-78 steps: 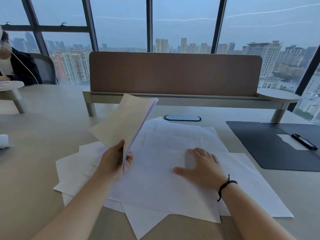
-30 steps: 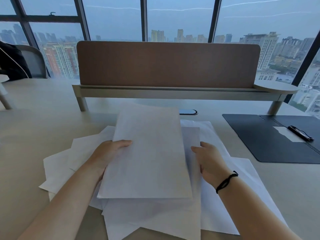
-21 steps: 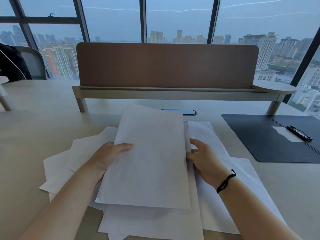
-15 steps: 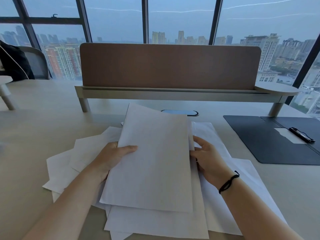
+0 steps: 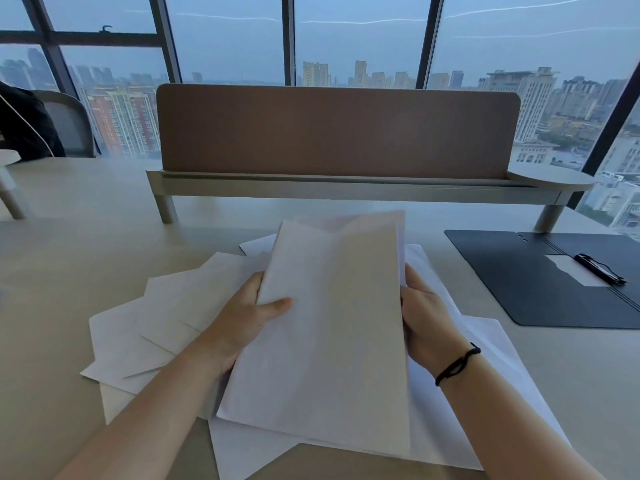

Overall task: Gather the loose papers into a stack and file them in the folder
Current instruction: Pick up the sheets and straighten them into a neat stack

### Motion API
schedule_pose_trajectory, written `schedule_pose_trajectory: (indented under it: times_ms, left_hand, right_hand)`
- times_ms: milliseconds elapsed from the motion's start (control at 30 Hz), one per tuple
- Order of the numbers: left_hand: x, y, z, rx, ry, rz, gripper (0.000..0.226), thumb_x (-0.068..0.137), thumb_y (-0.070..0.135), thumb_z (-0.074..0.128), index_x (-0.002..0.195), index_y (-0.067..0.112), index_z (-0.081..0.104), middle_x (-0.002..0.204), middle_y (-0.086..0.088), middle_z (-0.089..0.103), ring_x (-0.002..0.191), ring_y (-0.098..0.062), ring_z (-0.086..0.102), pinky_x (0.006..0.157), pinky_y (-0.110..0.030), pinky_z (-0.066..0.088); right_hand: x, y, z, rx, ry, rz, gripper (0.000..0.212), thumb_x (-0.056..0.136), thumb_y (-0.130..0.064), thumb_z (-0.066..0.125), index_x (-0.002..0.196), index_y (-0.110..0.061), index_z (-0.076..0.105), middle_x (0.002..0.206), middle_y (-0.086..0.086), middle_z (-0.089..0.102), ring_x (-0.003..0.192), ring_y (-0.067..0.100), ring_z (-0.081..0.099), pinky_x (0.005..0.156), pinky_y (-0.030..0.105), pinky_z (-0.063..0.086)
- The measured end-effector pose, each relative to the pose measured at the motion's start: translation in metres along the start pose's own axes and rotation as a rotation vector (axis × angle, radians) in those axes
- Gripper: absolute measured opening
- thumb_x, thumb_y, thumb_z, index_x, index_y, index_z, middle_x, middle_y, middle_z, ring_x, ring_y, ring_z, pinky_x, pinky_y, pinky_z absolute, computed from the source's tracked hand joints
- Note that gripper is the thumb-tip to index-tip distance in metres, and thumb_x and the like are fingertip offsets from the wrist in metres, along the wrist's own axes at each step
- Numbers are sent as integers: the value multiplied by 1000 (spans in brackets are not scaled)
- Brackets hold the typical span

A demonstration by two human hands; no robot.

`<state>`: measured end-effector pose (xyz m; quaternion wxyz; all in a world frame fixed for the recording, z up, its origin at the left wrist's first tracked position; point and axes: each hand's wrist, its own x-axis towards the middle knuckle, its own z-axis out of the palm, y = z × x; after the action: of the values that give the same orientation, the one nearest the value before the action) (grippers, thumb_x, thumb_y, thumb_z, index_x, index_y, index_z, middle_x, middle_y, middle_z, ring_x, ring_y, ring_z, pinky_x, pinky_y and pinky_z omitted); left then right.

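Note:
I hold a small stack of white papers [image 5: 332,334] between both hands, tilted up off the desk. My left hand [image 5: 247,317] grips its left edge with the thumb on top. My right hand [image 5: 420,317], with a black band on the wrist, grips the right edge. More loose white sheets [image 5: 162,327] lie fanned on the desk to the left, and others [image 5: 485,375] lie under and right of the stack. The dark open folder [image 5: 526,282] lies flat at the right, with a black clip [image 5: 601,268] on its inner panel.
A brown divider panel [image 5: 336,129] on a raised beige shelf [image 5: 346,188] crosses the back of the desk. Beyond it are tall windows. At the far left stand a grey chair [image 5: 69,123] and a person's dark sleeve [image 5: 24,126].
My right hand has closed on the stack's right edge, and both hands have lifted and tilted the sheets, squaring them together. The camera view has shifted slightly.

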<state>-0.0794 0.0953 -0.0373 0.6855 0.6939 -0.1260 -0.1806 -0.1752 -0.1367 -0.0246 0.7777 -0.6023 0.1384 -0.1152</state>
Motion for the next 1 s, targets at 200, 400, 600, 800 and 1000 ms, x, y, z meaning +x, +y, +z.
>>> schedule_pose_trajectory:
  times_ms: [200, 400, 600, 800, 1000]
  left_hand:
    - [5, -5, -9, 185, 37, 7, 89, 89, 16, 75, 158, 32, 20, 148, 13, 43, 127, -18, 55, 103, -37, 48]
    - [10, 4, -17, 52, 148, 18, 33, 88, -5, 65, 116, 14, 67, 107, -5, 77, 80, -14, 76, 65, -23, 57]
    - [11, 10, -33, -203, 369, -61, 29, 93, 17, 65, 121, 13, 66, 110, -10, 71, 94, -27, 68, 71, -30, 58]
    - [11, 6, -42, -162, 405, -70, 69, 67, 54, 72, 122, 12, 71, 127, -9, 70, 118, -32, 64, 108, -43, 46]
    - [17, -1, -31, -313, 440, -4, 28, 95, 16, 62, 122, 18, 63, 118, -3, 70, 88, -14, 67, 70, -28, 50]
  right_hand:
    - [2, 4, 5, -60, -8, 78, 21, 99, -32, 57, 112, -28, 73, 107, 2, 79, 86, 19, 75, 75, 36, 61]
    - [8, 12, 1, -67, 77, 139, 22, 99, -33, 56, 116, -28, 70, 100, 12, 75, 74, 26, 69, 62, 34, 56]
    - [11, 14, -1, -166, 105, 112, 34, 90, 3, 66, 121, -9, 63, 86, 22, 75, 63, 28, 71, 63, 37, 61]
    - [10, 14, 3, -395, 87, 146, 14, 81, 11, 70, 93, 10, 64, 75, 22, 62, 45, 21, 63, 47, 29, 56]
    - [13, 5, -8, -134, 286, 80, 16, 87, 15, 55, 83, 0, 58, 76, 21, 66, 62, 32, 71, 56, 34, 62]
